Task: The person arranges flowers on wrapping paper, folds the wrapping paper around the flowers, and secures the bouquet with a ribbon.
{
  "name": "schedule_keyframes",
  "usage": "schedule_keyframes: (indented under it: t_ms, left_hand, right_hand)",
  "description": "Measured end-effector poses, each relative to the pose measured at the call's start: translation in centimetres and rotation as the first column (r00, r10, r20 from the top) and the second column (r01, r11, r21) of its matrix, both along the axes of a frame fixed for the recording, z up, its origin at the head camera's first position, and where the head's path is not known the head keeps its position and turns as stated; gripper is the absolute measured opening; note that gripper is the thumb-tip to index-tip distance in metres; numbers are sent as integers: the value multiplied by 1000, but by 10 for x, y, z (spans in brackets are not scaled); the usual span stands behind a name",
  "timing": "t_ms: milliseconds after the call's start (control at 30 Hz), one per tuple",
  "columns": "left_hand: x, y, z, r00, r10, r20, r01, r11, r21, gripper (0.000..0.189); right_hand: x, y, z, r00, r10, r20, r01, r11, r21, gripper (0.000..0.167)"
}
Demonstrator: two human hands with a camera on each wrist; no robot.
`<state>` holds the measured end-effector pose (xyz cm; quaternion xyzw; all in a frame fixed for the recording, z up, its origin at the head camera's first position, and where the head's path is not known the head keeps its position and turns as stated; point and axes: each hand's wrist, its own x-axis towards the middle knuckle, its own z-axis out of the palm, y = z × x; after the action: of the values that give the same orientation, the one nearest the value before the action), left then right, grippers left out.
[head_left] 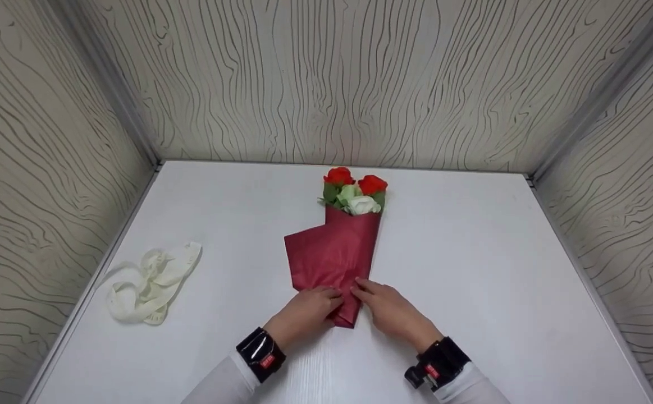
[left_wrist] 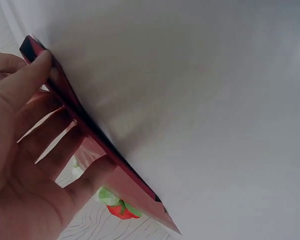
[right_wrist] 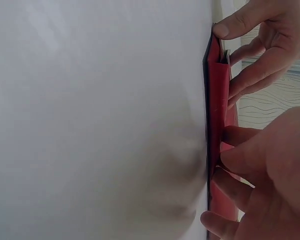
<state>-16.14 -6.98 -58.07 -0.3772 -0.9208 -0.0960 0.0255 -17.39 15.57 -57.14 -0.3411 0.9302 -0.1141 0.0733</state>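
On the worktop [head_left: 472,252], the red wrapper [head_left: 332,252] lay around flowers [head_left: 354,193]; left hand [head_left: 309,310] and right hand [head_left: 392,310] pinched its lower part between fingers. Presumably light and easily creased, it suited a gentle low hold.

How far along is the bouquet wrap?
Looks done: the flowers are in the red paper, heads showing above its top edge.

In hand: left hand and right hand are both at the paper's lower end, probably shaping the wrap.

Remaining, likely: a flap juts out to the left, and the ribbon lies loose on the table, not tied on.
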Motion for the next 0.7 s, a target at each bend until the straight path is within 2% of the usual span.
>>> schedule_keyframes:
  t_ms: [100,200,267,367,467,600,700]
  left_hand:
    - [4,-1,-2,1000,1,1,-1,1000,4,40]
    - [5,-3,-4,1000,2,-4,-2,1000,8,47]
    - [5,-3,-4,1000,18,16,-18,1000,13,51]
    - [5,-3,-2,995,78,66,-80,997,25,61]
    - [5,1,0,983,159,89,-159,987,-5,72]
    - [2,9,-1,977,212,19,-209,972,-112,75]
    - [-2,14,-2,973,230,-30,-232,957,-177,77]
  right_hand:
    - [5,1,2,1000,28,-5,-28,999,23,39]
    - [11,2,4,998,51,28,-52,998,39,41]
    - [16,2,6,996,64,68,-67,997,42,44]
    - [24,2,7,990,94,103,-100,994,49,48]
    - [30,3,5,984,140,109,-146,988,46,50]
    - [34,5,2,974,194,119,-196,981,6,51]
    - [34,8,0,967,194,162,-191,981,-37,53]
